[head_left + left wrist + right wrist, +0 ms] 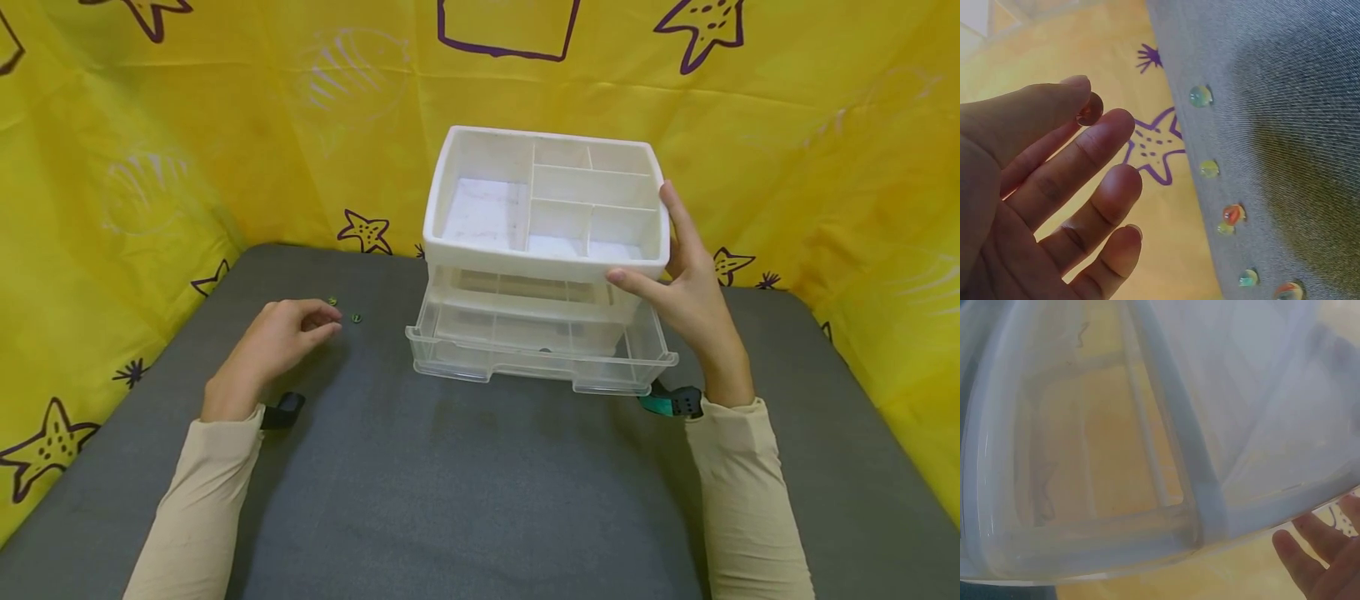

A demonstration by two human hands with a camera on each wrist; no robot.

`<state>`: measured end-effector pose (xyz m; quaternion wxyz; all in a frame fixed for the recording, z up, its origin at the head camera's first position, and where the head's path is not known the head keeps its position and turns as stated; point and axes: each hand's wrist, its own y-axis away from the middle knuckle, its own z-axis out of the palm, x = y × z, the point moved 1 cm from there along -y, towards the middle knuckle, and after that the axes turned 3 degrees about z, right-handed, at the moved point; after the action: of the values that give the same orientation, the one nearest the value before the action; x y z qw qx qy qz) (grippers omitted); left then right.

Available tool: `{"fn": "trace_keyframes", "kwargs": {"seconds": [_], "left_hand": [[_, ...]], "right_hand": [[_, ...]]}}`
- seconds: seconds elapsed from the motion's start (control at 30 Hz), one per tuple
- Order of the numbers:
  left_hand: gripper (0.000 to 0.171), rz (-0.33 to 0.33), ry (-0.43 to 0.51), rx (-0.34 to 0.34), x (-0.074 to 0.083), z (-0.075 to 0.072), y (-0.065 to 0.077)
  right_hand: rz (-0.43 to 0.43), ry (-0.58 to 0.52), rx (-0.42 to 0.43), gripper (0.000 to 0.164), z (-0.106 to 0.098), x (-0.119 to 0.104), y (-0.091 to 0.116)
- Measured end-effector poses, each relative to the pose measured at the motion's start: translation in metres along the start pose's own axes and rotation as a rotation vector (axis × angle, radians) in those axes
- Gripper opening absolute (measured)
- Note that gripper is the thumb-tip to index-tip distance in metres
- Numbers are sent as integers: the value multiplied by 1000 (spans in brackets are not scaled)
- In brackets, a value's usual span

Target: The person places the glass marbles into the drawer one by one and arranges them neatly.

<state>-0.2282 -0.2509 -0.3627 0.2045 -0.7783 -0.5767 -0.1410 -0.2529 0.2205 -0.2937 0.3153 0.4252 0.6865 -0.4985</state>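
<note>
My left hand (273, 342) is over the left part of the table, pinching a dark reddish marble (1090, 110) between thumb and index finger; the other fingers are loosely bent. Close to it, small green marbles (356, 317) lie on the cloth. A white organizer (547, 265) has a divided top tray and a clear drawer (540, 367) pulled out at the front. My right hand (693, 292) grips the organizer's right side, thumb at the front rim and fingers on the side. A small dark spot shows in the drawer; what it is I cannot tell.
Several marbles (1209, 169), green, yellowish and orange, lie on the dark grey table cloth (465, 492) in the left wrist view. A yellow curtain (270, 150) with purple starfish drawings hangs behind and along both sides of the table.
</note>
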Motion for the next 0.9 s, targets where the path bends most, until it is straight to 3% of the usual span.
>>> {"fn": "trace_keyframes", "kwargs": {"seconds": [0.4,0.9], "left_hand": [[17,87,25,82,26,-9,2],[17,178,3,118,61,-14,7]], "right_hand": [[-18,11,-12,101,-2,0,0],[-52,-51,-8,98,-1,5,-1]]}}
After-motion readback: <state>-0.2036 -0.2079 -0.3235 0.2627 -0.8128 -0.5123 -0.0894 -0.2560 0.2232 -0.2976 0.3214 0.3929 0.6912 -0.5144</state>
